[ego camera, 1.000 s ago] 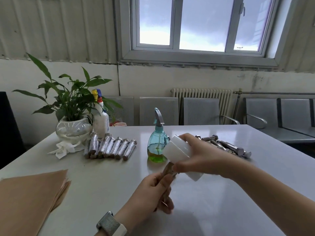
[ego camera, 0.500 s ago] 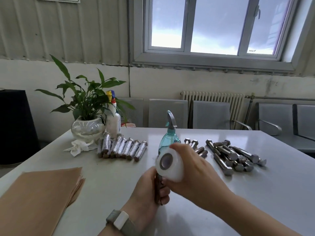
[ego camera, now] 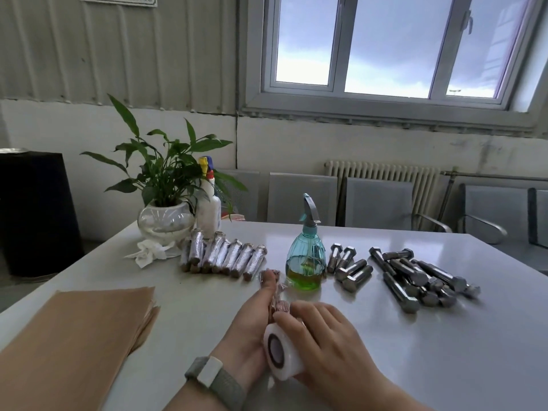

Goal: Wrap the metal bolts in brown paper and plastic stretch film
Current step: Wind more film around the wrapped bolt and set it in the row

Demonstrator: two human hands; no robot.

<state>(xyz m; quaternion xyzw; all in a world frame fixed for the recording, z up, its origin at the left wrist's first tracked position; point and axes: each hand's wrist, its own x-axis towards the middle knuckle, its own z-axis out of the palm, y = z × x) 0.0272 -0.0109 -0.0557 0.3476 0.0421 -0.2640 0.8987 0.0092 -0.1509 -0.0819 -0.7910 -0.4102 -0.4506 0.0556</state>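
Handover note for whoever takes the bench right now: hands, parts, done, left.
Left hand grips the paper-wrapped bolt, held over the table.
Right hand holds the stretch film roll against that bolt.
Done: a row of wrapped bolts by the plant pot.
Left: film on this bolt is unfinished; bare bolts lie right of the spray bottle. Brown paper stack sits at left.

Left of the spray bottle (ego camera: 304,264) lie wrapped bolts (ego camera: 223,257); right, bare bolts (ego camera: 406,273); paper stack (ego camera: 74,336) far left, nearer.
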